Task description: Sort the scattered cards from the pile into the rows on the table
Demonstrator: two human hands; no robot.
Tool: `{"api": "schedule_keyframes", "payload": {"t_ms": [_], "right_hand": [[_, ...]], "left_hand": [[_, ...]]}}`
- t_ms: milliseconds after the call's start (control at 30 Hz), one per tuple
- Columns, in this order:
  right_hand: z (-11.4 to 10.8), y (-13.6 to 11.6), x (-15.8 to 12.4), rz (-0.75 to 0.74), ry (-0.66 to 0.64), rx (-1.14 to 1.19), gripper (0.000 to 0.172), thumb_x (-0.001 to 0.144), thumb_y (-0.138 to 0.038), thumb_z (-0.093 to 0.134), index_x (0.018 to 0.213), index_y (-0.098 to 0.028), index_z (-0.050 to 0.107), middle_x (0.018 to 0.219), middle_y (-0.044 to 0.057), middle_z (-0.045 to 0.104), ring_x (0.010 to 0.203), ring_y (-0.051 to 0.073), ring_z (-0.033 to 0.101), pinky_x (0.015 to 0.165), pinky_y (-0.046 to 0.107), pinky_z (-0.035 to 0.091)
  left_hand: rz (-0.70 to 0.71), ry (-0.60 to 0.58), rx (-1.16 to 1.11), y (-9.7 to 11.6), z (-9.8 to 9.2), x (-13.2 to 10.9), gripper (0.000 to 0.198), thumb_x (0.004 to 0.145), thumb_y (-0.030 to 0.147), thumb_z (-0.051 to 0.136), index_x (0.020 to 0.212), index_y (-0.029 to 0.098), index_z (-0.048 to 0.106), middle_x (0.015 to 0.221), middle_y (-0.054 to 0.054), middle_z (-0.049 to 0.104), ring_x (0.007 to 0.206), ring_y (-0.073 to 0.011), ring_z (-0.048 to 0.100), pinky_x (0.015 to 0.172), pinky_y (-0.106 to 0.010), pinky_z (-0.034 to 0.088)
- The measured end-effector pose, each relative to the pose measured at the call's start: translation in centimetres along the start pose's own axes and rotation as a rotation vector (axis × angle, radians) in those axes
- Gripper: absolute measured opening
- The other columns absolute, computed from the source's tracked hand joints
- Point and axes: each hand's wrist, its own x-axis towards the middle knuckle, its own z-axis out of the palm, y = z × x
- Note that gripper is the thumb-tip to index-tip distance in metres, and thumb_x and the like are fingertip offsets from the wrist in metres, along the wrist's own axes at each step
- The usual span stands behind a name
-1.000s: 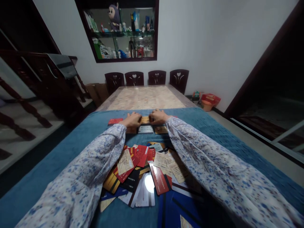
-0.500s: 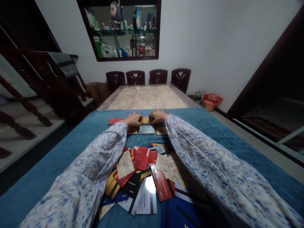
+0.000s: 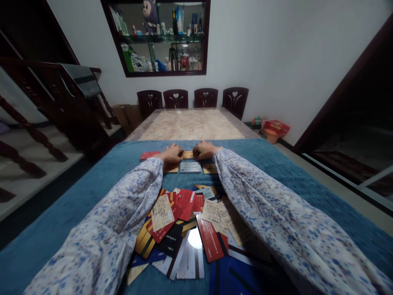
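Blue cloth [image 3: 86,192] covers the near part of a table [image 3: 190,125]; on it, a yellow card [image 3: 188,155] lies between the left hand [image 3: 172,154] and the right hand [image 3: 205,150].
Their fingers bend down at its two ends; whether they pinch it, I cannot tell. Just nearer is a silver card [image 3: 190,167], then a loose pile of cards [image 3: 186,203]. Beyond the table stand four dark chairs [image 3: 175,103].

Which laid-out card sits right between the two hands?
The golden card in the far row, flanked by the left hand and right hand; the silvery card lies one row nearer.
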Motion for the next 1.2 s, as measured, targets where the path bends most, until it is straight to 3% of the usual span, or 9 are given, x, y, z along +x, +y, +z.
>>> {"api": "schedule_keyframes", "payload": {"t_ms": [467,667,833,1200], "right_hand": [[0.0,0.0,0.7,0.053,-0.014,0.074,0.052,0.075,-0.039,0.074,0.125,-0.028,0.071,0.121,0.009,0.073,0.124,0.032,0.057,0.094,0.036,0.047],[-0.2,-0.7,0.7,0.093,-0.024,0.106,0.043,0.074,-0.03,0.071,0.116,-0.028,0.076,0.125,0.008,0.071,0.13,0.036,0.049,0.102,0.046,0.044],[-0.2,-0.8,1.4,0.108,-0.046,0.088,0.043,0.069,-0.031,0.075,0.112,-0.029,0.078,0.124,0.007,0.072,0.131,0.038,0.049,0.101,0.046,0.045],[-0.4,-0.7,1.9,0.1,-0.061,0.1,0.046,0.068,-0.036,0.08,0.114,-0.028,0.078,0.123,0.009,0.072,0.12,0.032,0.061,0.098,0.041,0.049]], "left_hand": [[0.004,-0.012,-0.004,0.1,0.1,0.3,0.018,0.079,0.023,0.056,0.094,0.02,0.066,0.113,-0.012,0.064,0.121,-0.0313,0.049,0.104,-0.052,0.044],[-0.052,-0.005,-0.012,0.2,0.2,0.7,0.027,0.074,0.023,0.057,0.099,0.019,0.068,0.119,-0.013,0.064,0.123,-0.0334,0.047,0.103,-0.052,0.045],[-0.062,-0.007,-0.008,0.2,0.3,0.8,0.034,0.073,0.023,0.058,0.105,0.021,0.069,0.127,-0.014,0.061,0.127,-0.0332,0.045,0.105,-0.053,0.044],[-0.035,-0.014,-0.018,0.3,0.2,0.6,0.025,0.074,0.019,0.059,0.097,0.018,0.069,0.124,-0.014,0.062,0.126,-0.0344,0.047,0.103,-0.054,0.044]]}}
